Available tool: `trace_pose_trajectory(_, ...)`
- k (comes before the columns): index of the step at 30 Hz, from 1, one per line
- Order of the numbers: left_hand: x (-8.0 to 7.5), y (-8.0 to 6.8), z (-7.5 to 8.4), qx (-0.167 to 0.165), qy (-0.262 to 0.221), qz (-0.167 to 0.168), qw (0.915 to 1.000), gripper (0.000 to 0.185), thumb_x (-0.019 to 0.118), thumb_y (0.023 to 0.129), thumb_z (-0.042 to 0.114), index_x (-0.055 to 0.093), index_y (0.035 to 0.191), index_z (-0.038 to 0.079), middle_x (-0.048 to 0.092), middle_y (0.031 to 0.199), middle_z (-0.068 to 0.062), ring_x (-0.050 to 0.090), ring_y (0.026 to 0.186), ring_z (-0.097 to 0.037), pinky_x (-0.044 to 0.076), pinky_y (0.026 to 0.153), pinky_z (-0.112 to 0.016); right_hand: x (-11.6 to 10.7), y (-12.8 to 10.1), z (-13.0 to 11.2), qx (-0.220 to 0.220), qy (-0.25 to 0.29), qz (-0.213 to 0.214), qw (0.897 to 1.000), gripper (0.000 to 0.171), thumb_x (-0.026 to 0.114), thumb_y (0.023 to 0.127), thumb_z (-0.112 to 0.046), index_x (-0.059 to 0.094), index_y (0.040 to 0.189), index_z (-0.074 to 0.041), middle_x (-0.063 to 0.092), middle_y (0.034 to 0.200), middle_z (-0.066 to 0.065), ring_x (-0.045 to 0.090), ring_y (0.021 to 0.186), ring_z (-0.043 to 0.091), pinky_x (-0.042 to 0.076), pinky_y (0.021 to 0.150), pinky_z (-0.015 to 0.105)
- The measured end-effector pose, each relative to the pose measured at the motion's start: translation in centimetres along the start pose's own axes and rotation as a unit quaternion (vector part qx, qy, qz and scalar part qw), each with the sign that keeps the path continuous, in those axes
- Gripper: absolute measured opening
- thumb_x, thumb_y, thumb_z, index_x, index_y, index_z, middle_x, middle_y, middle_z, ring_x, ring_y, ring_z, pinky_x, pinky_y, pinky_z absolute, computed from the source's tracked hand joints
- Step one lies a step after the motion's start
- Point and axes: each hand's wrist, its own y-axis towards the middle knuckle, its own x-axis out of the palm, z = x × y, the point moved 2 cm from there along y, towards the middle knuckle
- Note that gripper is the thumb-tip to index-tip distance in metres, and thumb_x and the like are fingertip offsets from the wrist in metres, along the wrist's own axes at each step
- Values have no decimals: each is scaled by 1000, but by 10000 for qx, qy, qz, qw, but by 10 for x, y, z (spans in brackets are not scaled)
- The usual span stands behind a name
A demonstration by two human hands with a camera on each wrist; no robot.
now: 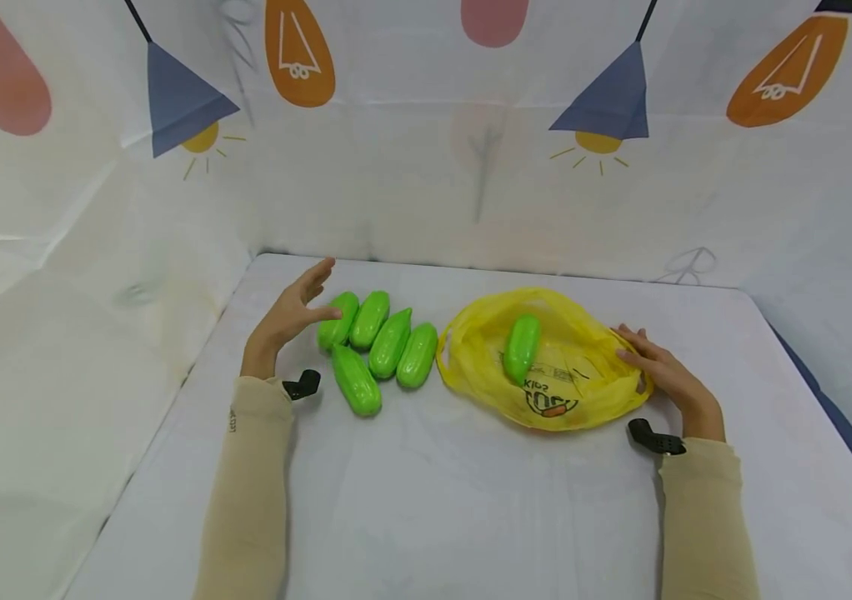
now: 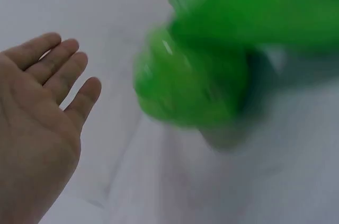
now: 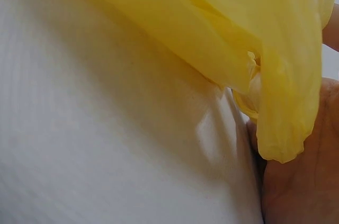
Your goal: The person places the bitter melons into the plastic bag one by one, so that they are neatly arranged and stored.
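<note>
Several glossy green toy cucumbers (image 1: 390,343) lie grouped on the table left of centre. My left hand (image 1: 295,312) is at the group's left side, fingers extended, thumb overlapping the far-left cucumber (image 1: 340,327). In the left wrist view the palm (image 2: 37,123) is bare, with blurred green cucumbers (image 2: 185,83) beside it. A yellow plastic bag (image 1: 583,396) lies with its mouth spread, one cucumber (image 1: 522,348) inside. My right hand (image 1: 666,375) holds the bag's right rim between thumb and fingers. In the right wrist view, yellow plastic (image 3: 288,113) hides most of that hand.
The white tabletop (image 1: 471,508) reaches back to a pale sheet wall (image 1: 411,183) printed with lamps and bulbs. Another sheet (image 1: 81,333) rises along the left edge. A black wrist device (image 1: 302,384) sits on the left wrist, another (image 1: 654,437) on the right.
</note>
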Motion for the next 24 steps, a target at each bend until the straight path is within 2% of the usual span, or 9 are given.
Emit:
trace_pose_trajectory(4, -5, -9, -25, -307, -77, -280, 9991, 89, 69, 91, 11, 13, 159, 25, 10, 166, -5, 7, 151, -37, 10, 121, -59, 1, -2, -2, -23, -2, 11, 10000, 74, 52, 100, -44, 16, 158, -15, -5, 164, 5, -27, 146, 27, -19, 111, 67)
trace_pose_trajectory(8, -3, -12, -38, -249, -150, -607, 9977, 93, 70, 90, 9, 10, 159, 20, 6, 166, -5, 3, 152, -34, 5, 123, -53, 0, -3, -2, 3, 40, 49, 10000, 74, 53, 99, -46, 19, 157, -16, -4, 164, 3, -26, 147, 26, -19, 111, 67)
trace_pose_trajectory(14, 4, -9, -43, -206, -108, -934, 9954, 102, 77, 85, 11, 8, 159, 16, 5, 166, -3, 1, 153, -27, 2, 124, -48, -1, -6, -1, 20, 36, 43, 10000, 75, 52, 99, -47, 18, 157, -16, -5, 164, 2, -27, 146, 25, -19, 111, 67)
trace_pose_trajectory(21, 7, -8, -49, -393, 128, -976, 9944, 109, 81, 81, 16, 6, 159, 21, 5, 166, -4, 3, 153, -27, 3, 123, -50, 0, -4, -2, 13, 111, 27, 9999, 74, 51, 100, -45, 17, 157, -13, -6, 164, 4, -28, 146, 26, -20, 111, 66)
trace_pose_trajectory(24, 6, -10, -55, -438, -38, -969, 9943, 110, 81, 81, 15, 5, 159, 21, 6, 166, -7, 5, 152, -30, 6, 123, -51, 0, -4, -3, -6, 120, 25, 9999, 74, 52, 99, -46, 19, 157, -13, -5, 164, 3, -27, 146, 25, -19, 111, 66)
